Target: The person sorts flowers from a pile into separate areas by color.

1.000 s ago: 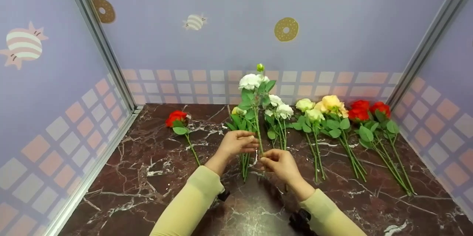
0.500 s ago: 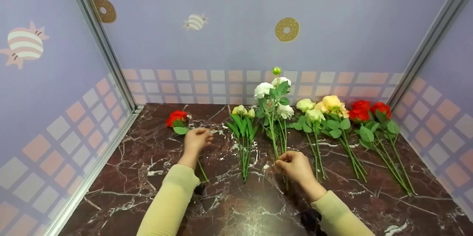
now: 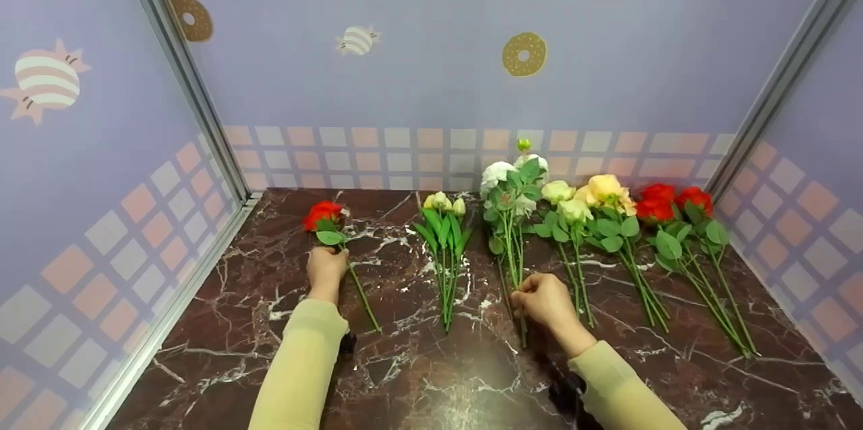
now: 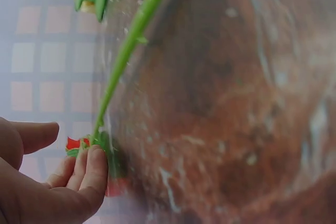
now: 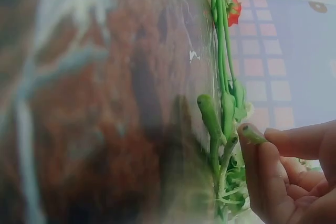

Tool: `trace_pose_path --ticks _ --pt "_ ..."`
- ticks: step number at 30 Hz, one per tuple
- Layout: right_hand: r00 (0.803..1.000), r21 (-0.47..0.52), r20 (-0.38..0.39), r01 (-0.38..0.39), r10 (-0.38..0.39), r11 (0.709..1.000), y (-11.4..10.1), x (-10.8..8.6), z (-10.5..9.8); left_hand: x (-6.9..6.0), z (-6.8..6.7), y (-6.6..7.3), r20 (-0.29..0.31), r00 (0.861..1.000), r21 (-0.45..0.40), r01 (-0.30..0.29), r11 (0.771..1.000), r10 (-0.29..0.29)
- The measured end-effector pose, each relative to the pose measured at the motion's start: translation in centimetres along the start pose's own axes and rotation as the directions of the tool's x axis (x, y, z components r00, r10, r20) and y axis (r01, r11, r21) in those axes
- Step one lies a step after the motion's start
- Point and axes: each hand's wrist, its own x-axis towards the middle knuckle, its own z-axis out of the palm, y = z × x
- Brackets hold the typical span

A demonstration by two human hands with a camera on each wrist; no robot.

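My left hand (image 3: 325, 267) is at the upper stem of a single red rose (image 3: 322, 214) lying on the left of the table. In the left wrist view the fingers (image 4: 95, 169) are at the green stem (image 4: 123, 56), with the thumb standing apart from them. My right hand (image 3: 545, 298) pinches the lower stem of a white flower (image 3: 499, 177) between thumb and fingers. Its cut stem end (image 5: 254, 135) shows in the right wrist view. The held flower, topped by a green bud (image 3: 524, 145), overlaps the other white flowers, so their blooms are partly hidden.
White-yellow tulips (image 3: 443, 228) lie between the hands. To the right lie pale green roses (image 3: 574, 211), yellow roses (image 3: 605, 193) and red roses (image 3: 655, 202) in a row. Patterned walls (image 3: 418, 79) enclose the dark marbled table (image 3: 404, 376) at the back and sides.
My left hand has left the white flower and moved left to the red rose's stem. The right hand has moved right and lowered the white flower over the other white ones.
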Motion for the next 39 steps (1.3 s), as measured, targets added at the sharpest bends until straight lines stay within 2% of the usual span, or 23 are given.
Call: trace_pose_path --ticks 5,11,19,22,28,31,35,39 --pt "0.996 0.009 0.067 -0.058 0.057 0.998 0.2 0.2 0.2 0.1 0.5 -0.4 0.013 1.000 0.065 -0.007 0.998 0.006" --pt "0.987 0.014 0.128 -0.102 0.099 0.995 0.0 0.3 0.4 0.2 1.1 0.0 0.047 0.999 0.141 -0.016 0.990 0.009" --pt "0.995 -0.122 0.092 -0.016 0.028 0.992 -0.2 0.6 0.6 0.2 1.6 0.2 0.085 0.996 0.207 -0.035 0.978 0.018" --pt "0.996 -0.151 0.081 -0.019 0.032 0.988 -0.3 0.7 0.7 0.2 1.6 0.1 0.087 0.996 0.219 -0.045 0.975 0.026" --pt "0.992 -0.139 0.108 -0.045 0.061 0.989 -0.5 0.7 0.9 0.2 1.0 0.2 0.067 0.998 0.252 -0.034 0.967 0.017" --pt "0.990 -0.134 0.121 -0.056 0.073 0.989 -0.5 0.7 1.0 0.3 0.7 0.2 0.060 0.998 0.226 -0.003 0.974 -0.011" --pt "0.989 -0.136 0.127 -0.056 0.073 0.989 -0.4 0.7 1.0 0.6 0.2 0.3 0.073 0.992 0.095 0.100 0.990 -0.107" --pt "0.991 -0.156 0.120 -0.042 0.062 0.987 -0.3 0.8 0.9 0.9 -0.2 0.3 0.109 0.976 -0.032 0.193 0.981 -0.189"
